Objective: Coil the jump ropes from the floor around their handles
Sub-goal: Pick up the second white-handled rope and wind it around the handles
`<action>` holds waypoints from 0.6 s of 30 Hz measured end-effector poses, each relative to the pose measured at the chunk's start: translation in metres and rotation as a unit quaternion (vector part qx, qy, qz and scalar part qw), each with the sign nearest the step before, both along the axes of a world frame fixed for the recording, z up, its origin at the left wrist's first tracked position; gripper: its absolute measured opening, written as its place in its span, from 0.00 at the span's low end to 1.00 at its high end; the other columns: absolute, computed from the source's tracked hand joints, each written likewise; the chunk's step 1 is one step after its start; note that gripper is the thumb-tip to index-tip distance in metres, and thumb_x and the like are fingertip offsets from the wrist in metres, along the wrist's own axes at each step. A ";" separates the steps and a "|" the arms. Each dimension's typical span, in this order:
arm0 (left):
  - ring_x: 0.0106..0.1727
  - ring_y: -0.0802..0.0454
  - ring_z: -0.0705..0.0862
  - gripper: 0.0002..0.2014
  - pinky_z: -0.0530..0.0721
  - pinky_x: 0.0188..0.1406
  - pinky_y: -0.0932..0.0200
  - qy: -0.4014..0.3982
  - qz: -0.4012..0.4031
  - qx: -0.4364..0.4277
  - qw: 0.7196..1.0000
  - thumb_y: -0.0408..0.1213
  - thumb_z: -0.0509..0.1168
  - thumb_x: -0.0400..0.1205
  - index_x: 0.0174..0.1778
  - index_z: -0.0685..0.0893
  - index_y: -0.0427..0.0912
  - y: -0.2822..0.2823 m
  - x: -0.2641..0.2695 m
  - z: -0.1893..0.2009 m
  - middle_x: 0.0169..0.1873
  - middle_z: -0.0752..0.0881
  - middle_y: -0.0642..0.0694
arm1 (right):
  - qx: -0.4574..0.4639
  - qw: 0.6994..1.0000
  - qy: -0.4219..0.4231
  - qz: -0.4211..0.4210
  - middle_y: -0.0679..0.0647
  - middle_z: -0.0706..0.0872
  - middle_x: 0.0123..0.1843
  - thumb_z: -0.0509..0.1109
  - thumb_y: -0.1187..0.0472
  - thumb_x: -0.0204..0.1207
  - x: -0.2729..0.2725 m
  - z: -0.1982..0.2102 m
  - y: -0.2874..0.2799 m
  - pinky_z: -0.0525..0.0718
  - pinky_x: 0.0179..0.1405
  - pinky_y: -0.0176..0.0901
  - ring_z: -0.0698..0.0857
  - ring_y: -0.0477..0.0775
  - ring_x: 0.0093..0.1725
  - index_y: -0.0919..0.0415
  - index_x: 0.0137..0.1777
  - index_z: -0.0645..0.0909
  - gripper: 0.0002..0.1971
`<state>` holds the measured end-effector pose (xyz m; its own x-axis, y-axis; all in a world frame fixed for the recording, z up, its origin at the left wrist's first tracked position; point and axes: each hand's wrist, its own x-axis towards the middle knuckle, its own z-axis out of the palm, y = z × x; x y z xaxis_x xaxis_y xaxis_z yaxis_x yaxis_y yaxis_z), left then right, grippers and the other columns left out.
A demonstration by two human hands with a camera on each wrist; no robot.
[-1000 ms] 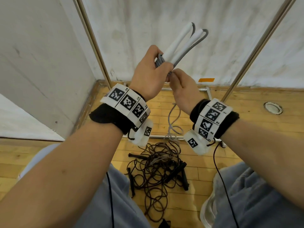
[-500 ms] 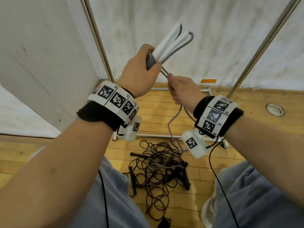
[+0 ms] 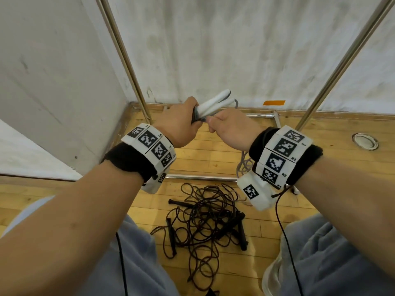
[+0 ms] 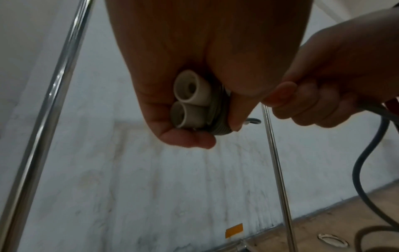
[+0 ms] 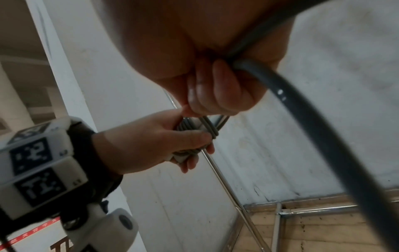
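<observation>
White handles (image 3: 214, 102) of the grey jump rope: two, held side by side, up in the air in front of the far wall, tips pointing far-right. Several turns of grey rope (image 4: 219, 109) already wound round their near ends (left wrist view shows both open handle butts with the turns right beside them). Left hand (image 3: 178, 122) wraps fingers and thumb round handles plus turns, thumb pressing on the wound rope. Right hand (image 3: 232, 127) just right of it, fist closed round the loose grey rope, knuckles almost touching the left hand. From that fist the rope runs down behind the right wrist to a slack loop on the wooden floor (image 3: 211, 154). Near side, between the person's knees: tangle of dark ropes (image 3: 205, 218) with black handles, lying on the floor, untouched. Metal frame poles (image 3: 126, 60) rise left and right; orange tape (image 3: 274, 102) on the far wall base.
</observation>
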<state>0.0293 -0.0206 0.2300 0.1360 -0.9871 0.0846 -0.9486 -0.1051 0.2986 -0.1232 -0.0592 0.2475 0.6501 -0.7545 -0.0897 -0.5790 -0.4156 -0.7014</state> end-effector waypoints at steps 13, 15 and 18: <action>0.37 0.50 0.75 0.07 0.63 0.24 0.60 -0.034 -0.004 0.036 0.999 0.39 0.62 0.80 0.52 0.72 0.52 -0.015 -0.012 -0.015 0.34 0.73 0.56 | 0.017 0.996 -0.089 -0.025 0.57 0.69 0.27 0.58 0.56 0.84 -0.008 0.006 0.003 0.74 0.29 0.51 0.68 0.55 0.26 0.62 0.34 0.79 0.18; 0.35 0.52 0.74 0.13 0.62 0.23 0.63 -0.039 -0.026 0.016 0.999 0.46 0.66 0.77 0.57 0.76 0.53 -0.012 -0.018 -0.016 0.30 0.71 0.60 | -0.008 0.994 -0.097 -0.046 0.56 0.69 0.25 0.59 0.56 0.83 -0.011 0.010 -0.001 0.69 0.26 0.42 0.66 0.51 0.22 0.65 0.33 0.79 0.20; 0.28 0.56 0.73 0.08 0.62 0.22 0.63 -0.049 -0.043 -0.015 0.998 0.54 0.65 0.76 0.43 0.77 0.56 -0.006 -0.025 -0.014 0.25 0.73 0.59 | -0.063 0.993 -0.078 -0.066 0.50 0.68 0.21 0.60 0.52 0.83 -0.017 0.014 -0.010 0.63 0.20 0.33 0.66 0.44 0.16 0.60 0.29 0.79 0.21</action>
<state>0.0048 -0.0269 0.2159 0.0414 -0.9916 0.1224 -0.9784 -0.0154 0.2059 -0.1399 -0.0690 0.2619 0.5440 -0.8324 0.1055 -0.5216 -0.4340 -0.7345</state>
